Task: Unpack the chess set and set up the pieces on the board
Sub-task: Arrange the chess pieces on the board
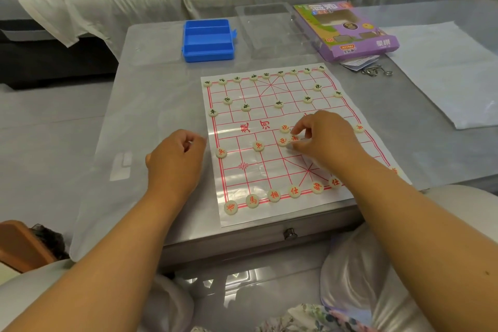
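Risk of scatter: left hand (pixel 176 159), loosely curled and holding nothing, rests on the worktop (pixel 151 67) just left of the board (pixel 269 170); right hand (pixel 323 140) pinches a red piece (pixel 294 138) mid-board, touching its neighbours (pixel 283 141), which a careless lift could knock off their points.

Board sheet (pixel 269 170) glossy plastic; blue box (pixel 207 40) smooth plastic; carton (pixel 347 32) printed cardboard.

The purple box (pixel 347 32) reads "XCPAI". The board (pixel 272 167) carries red "黄河". Near-row pieces show "仕" (pixel 294 191) and "帥" (pixel 317 187).
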`<action>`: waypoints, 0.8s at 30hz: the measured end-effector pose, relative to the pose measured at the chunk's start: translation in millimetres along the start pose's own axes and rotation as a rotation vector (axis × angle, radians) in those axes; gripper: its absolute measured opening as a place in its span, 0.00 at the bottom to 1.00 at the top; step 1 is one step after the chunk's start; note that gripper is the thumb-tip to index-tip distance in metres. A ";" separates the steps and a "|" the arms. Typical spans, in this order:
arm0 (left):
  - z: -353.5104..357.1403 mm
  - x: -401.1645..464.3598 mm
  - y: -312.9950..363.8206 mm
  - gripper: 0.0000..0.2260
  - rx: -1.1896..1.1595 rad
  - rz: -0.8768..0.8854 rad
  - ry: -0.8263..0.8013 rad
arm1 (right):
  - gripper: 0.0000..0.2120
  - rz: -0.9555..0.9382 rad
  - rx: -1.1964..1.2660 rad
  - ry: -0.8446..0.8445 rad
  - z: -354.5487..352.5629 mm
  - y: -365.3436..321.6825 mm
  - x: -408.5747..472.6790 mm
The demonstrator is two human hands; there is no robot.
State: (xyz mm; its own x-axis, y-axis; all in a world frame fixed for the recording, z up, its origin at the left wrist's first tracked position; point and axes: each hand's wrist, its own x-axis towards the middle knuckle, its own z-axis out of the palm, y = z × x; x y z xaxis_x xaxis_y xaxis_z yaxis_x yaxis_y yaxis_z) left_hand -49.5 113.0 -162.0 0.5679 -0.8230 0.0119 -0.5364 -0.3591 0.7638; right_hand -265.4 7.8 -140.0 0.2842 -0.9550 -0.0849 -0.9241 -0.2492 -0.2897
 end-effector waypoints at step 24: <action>6.1 -3.5 -4.4 0.15 0.003 0.081 0.066 | 0.15 -0.093 -0.008 0.059 6.2 -16.6 -2.8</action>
State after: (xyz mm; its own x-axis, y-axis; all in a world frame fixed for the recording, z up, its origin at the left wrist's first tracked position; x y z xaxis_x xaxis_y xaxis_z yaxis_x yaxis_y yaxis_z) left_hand -52.9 114.8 -169.4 0.5626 -0.8185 0.1161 -0.5840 -0.2941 0.7566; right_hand -249.3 15.5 -140.9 0.3535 -0.9354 -0.0020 -0.8965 -0.3382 -0.2862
